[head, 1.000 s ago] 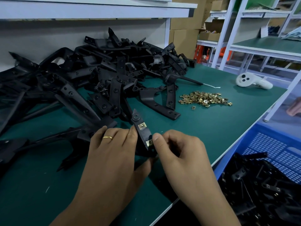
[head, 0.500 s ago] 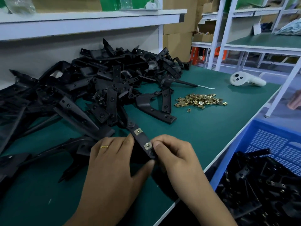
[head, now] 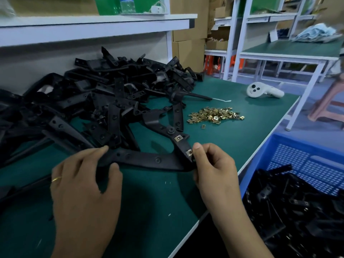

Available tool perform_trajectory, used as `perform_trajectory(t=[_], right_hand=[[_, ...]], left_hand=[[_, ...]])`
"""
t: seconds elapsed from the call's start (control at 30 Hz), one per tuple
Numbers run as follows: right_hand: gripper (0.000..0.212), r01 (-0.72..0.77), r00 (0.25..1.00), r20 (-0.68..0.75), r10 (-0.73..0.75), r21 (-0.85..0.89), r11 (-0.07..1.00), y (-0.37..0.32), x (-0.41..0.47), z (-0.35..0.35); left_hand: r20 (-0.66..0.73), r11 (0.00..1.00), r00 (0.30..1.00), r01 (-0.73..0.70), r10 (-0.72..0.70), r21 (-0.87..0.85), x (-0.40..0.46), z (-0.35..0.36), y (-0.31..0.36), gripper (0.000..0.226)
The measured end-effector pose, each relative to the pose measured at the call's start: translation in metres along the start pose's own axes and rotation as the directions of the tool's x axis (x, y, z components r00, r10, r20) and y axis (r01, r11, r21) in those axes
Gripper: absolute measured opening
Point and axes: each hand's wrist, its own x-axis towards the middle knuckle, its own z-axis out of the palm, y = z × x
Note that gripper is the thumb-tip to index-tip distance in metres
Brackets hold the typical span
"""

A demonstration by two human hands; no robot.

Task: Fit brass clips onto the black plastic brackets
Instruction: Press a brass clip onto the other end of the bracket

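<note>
Near the table's front edge, the left hand (head: pixel 81 183) pinches the black bracket's (head: pixel 149 162) left end, while the right hand (head: pixel 214 168) grips its right corner, thumb beside a fitted brass clip (head: pixel 189 152).

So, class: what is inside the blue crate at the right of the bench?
The blue crate holds a heap of black brackets, some showing fitted brass clips. Part of its mesh floor is bare; whatever lies beneath the heap is covered.
</note>
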Motion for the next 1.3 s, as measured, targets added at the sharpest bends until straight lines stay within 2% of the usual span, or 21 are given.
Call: perform_trajectory(t=[0.13, 0.2, 0.23, 0.27, 0.3, 0.33, 0.37, 0.4, 0.43, 0.47, 0.57, 0.63, 0.77, 0.83, 0.9, 0.93, 0.97, 1.03, 1.07, 1.13, 1.3], right_hand=[[0.038, -0.015, 1.000, -0.011, 0.014, -0.023, 1.000, -0.003, 0.000, -0.003], [0.037, -0.088, 0.995, -0.025, 0.092, 0.134, 0.987, -0.007, 0.002, -0.005], [0.035, -0.136, 0.989, -0.014, 0.147, 0.304, 0.943, -0.009, 0.003, -0.008], [0.032, -0.177, 0.980, 0.017, 0.198, 0.525, 0.833, -0.012, 0.005, -0.011], [0.029, -0.213, 0.968, 0.077, 0.237, 0.751, 0.625, -0.015, 0.007, -0.014], [0.024, -0.229, 0.960, 0.149, 0.239, 0.907, 0.353, -0.018, 0.009, -0.018], [0.019, -0.218, 0.958, 0.194, 0.211, 0.971, 0.100, -0.020, 0.010, -0.022], [0.018, -0.190, 0.962, 0.198, 0.186, 0.980, -0.059, -0.020, 0.011, -0.028], [0.019, -0.186, 0.963, 0.202, 0.180, 0.977, -0.102, -0.021, 0.011, -0.028], [0.021, -0.182, 0.963, 0.184, 0.195, 0.983, -0.029, -0.021, 0.011, -0.030], [0.024, -0.210, 0.961, 0.095, 0.261, 0.863, 0.459, -0.020, 0.008, -0.021], [0.028, -0.228, 0.965, 0.078, 0.250, 0.719, 0.656, -0.017, 0.006, -0.013], [0.030, -0.175, 0.981, 0.144, 0.127, 0.395, 0.902, -0.015, 0.000, -0.004], [0.025, -0.153, 0.975, 0.197, 0.105, 0.246, 0.957, -0.012, -0.001, 0.000], [0.017, -0.085, 0.977, 0.199, 0.072, 0.054, 0.995, -0.008, 0.003, 0.001], [0.012, -0.005, 0.984, 0.176, 0.022, -0.096, 0.995, -0.004, 0.009, -0.001], [0.009, 0.101, 0.984, 0.168, -0.051, -0.302, 0.948, 0.001, 0.017, -0.002], [0.025, 0.283, 0.959, 0.210, -0.189, -0.709, 0.646, 0.010, 0.034, -0.005], [0.030, 0.312, 0.947, 0.221, -0.232, -0.803, 0.507, 0.014, 0.042, -0.005], [0.036, 0.289, 0.949, 0.210, -0.235, -0.879, 0.379, 0.018, 0.059, -0.006], [0.050, 0.210, 0.978, 0.197, -0.075, -0.932, 0.297, 0.021, 0.113, -0.022]], left_hand=[[0.047, 0.992, 0.992, 0.115, -0.118, 0.056, 0.003, 0.004, -0.004, 0.042], [0.093, 0.987, 0.984, 0.143, -0.150, 0.075, 0.004, 0.004, -0.004, 0.044], [0.116, 0.986, 0.981, 0.147, -0.155, 0.080, 0.003, 0.003, -0.002, 0.045], [0.140, 0.986, 0.978, 0.142, -0.153, 0.086, 0.003, 0.003, -0.001, 0.046], [0.160, 0.986, 0.976, 0.136, -0.151, 0.097, 0.003, 0.003, 0.000, 0.047], [0.178, 0.985, 0.973, 0.130, -0.150, 0.116, 0.003, 0.003, 0.000, 0.047], [0.192, 0.983, 0.970, 0.121, -0.147, 0.142, 0.005, 0.004, -0.001, 0.048], [0.208, 0.981, 0.967, 0.113, -0.145, 0.161, 0.006, 0.007, -0.003, 0.050], [0.215, 0.977, 0.964, 0.120, -0.157, 0.175, 0.008, 0.005, -0.008, 0.054], [0.226, 0.978, 0.961, 0.125, -0.162, 0.168, 0.009, 0.007, -0.011, 0.059], [0.213, 0.985, 0.963, 0.153, -0.167, 0.078, 0.012, 0.015, -0.016, 0.070], [0.193, 0.986, 0.968, 0.153, -0.164, 0.068, 0.011, 0.019, -0.017, 0.068], [0.171, 0.979, 0.980, 0.071, -0.104, 0.191, 0.004, 0.011, -0.003, 0.054], [0.184, 0.972, 0.977, 0.063, -0.107, 0.227, 0.001, 0.007, 0.004, 0.040], [0.228, 0.967, 0.964, 0.081, -0.138, 0.242, 0.000, 0.005, 0.007, 0.037], [0.255, 0.962, 0.955, 0.083, -0.152, 0.259, 0.000, 0.004, 0.009, 0.039], [0.269, 0.958, 0.951, 0.077, -0.153, 0.275, 0.000, 0.003, 0.009, 0.042], [0.268, 0.960, 0.954, 0.062, -0.138, 0.272, 0.001, 0.001, 0.009, 0.044], [0.263, 0.964, 0.956, 0.060, -0.130, 0.259, 0.001, -0.001, 0.010, 0.044], [0.262, 0.972, 0.958, 0.052, -0.113, 0.228, 0.002, -0.003, 0.012, 0.043], [0.284, 0.983, 0.958, -0.006, -0.047, 0.185, -0.002, -0.002, 0.010, 0.039]])
